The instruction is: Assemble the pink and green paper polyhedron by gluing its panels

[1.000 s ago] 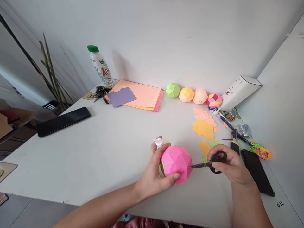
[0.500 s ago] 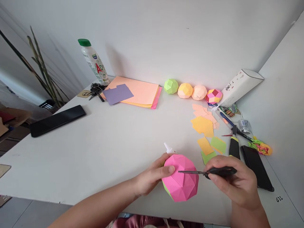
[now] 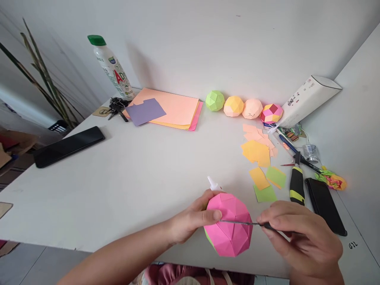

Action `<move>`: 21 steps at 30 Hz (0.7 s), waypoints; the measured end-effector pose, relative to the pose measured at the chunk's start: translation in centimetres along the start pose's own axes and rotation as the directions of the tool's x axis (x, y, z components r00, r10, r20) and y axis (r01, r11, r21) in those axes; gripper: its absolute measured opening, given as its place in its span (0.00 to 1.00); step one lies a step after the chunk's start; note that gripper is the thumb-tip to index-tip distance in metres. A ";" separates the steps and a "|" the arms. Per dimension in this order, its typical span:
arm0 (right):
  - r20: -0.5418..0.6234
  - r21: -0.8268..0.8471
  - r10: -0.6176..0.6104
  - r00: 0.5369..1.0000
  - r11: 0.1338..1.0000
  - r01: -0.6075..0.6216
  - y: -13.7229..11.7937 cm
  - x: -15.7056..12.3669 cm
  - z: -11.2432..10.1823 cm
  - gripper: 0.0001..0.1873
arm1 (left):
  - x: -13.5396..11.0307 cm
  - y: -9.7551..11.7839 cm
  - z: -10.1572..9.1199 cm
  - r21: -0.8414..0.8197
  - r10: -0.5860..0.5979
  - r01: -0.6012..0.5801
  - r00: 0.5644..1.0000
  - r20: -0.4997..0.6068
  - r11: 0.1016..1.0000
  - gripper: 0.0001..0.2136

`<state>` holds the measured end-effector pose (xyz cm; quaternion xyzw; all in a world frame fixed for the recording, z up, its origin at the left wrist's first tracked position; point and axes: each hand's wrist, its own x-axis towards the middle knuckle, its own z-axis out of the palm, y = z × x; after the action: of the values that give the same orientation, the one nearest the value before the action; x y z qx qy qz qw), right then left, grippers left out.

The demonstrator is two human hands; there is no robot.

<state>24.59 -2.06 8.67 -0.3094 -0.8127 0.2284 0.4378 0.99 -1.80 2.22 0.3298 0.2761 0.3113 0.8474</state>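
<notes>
A pink faceted paper ball (image 3: pixel 233 239) with some green on its lower left side rests in my left hand (image 3: pixel 197 217), the thumb lying across its front. My right hand (image 3: pixel 303 233) grips a pair of scissors by the black handle; their thin metal blades (image 3: pixel 240 223) point left across the face of the ball, the tip close to my left thumb. Whether the blades press into a seam I cannot tell. Just behind the ball, the white nozzle of a glue bottle (image 3: pixel 213 183) pokes up, its body mostly hidden by my left hand and the ball.
Paper squares (image 3: pixel 258 153) in peach, orange and green lie right of centre. At the right are a utility knife (image 3: pixel 297 184) and a black phone (image 3: pixel 326 208). Several finished paper balls (image 3: pixel 233 106) line the wall, near coloured sheets (image 3: pixel 178 109) and a bottle (image 3: pixel 114 71).
My right hand has turned and moved slightly right and down, and the scissor blades now lie lower across the ball. The view has shifted a little; my left hand still holds the ball.
</notes>
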 end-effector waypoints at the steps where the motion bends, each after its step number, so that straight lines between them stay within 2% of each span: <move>1: 0.003 -0.018 -0.021 1.000 1.000 0.021 0.0 0.1 0.0 0.22 | 0.0 -0.1 0.0 -0.001 0.000 0.000 1.000 0.001 1.000 0.29; 11: 0.040 -0.173 -0.172 0.984 0.969 0.176 -0.3 0.2 -0.3 0.17 | -0.2 0.3 0.3 0.002 -0.007 0.007 1.000 0.024 1.000 0.31; 15: 0.072 -0.199 -0.147 0.987 0.967 0.159 0.0 -0.3 -0.5 0.19 | -0.1 0.5 0.4 0.001 -0.016 0.016 0.999 0.027 1.000 0.31; 21: 0.061 -0.210 -0.152 0.987 0.964 0.161 0.3 -0.7 -0.7 0.20 | -0.1 0.3 0.2 -0.016 0.019 -0.017 0.997 0.069 1.000 0.27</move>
<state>25.56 -2.32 8.41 -0.2845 -0.8639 0.1109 0.4004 0.99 -1.76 2.60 0.3364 0.2413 0.3094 0.8561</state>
